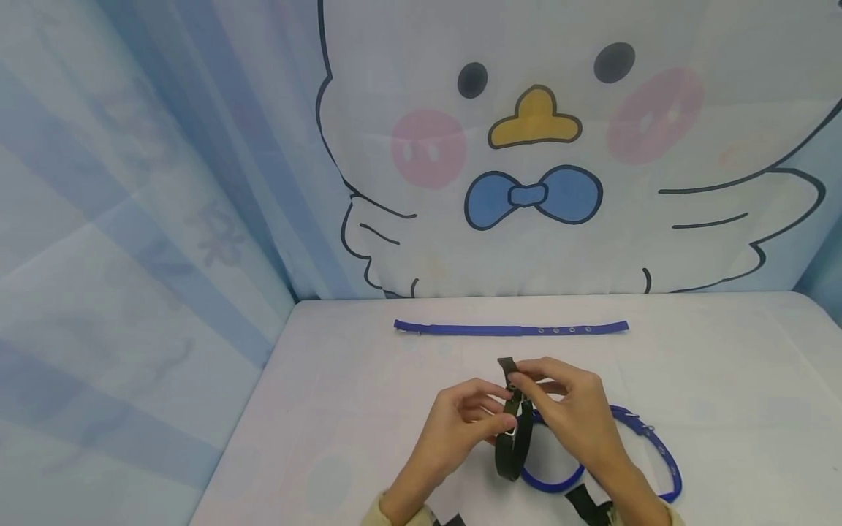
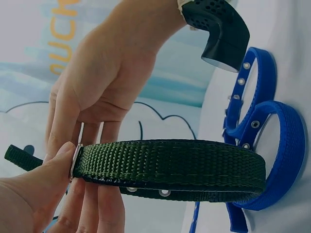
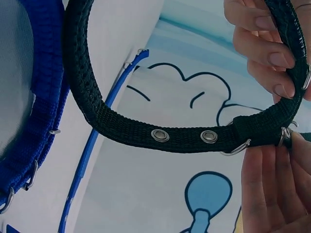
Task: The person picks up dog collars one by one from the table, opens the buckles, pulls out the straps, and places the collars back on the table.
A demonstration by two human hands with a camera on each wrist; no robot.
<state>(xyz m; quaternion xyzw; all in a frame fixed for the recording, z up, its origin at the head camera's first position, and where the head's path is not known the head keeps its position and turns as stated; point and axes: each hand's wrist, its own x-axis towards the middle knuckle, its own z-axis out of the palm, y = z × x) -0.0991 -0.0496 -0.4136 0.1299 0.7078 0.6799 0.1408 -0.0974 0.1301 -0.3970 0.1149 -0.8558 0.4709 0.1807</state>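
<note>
A dark green webbing collar [image 1: 509, 460] is held upright as a closed loop between both hands, above the table. My left hand [image 1: 454, 420] pinches its side near a metal ring, thumb in front and fingers behind. At the top, my right hand [image 1: 575, 413] pinches the strap by the metal buckle [image 3: 284, 137], and a short free strap end sticks out beyond it. Metal eyelets [image 3: 160, 135] line the collar's band. Behind and below it, two looped blue collars [image 1: 552, 488] lie on the table, partly covered by my right hand and forearm.
A third blue collar [image 1: 473, 330] lies stretched flat across the table's far part. Beyond the white table [image 1: 316, 409] hangs a cloth printed with a cartoon bird, and another pale blue cloth [image 1: 131, 256] hangs at the left. Both wrists wear black camera mounts [image 2: 223, 36].
</note>
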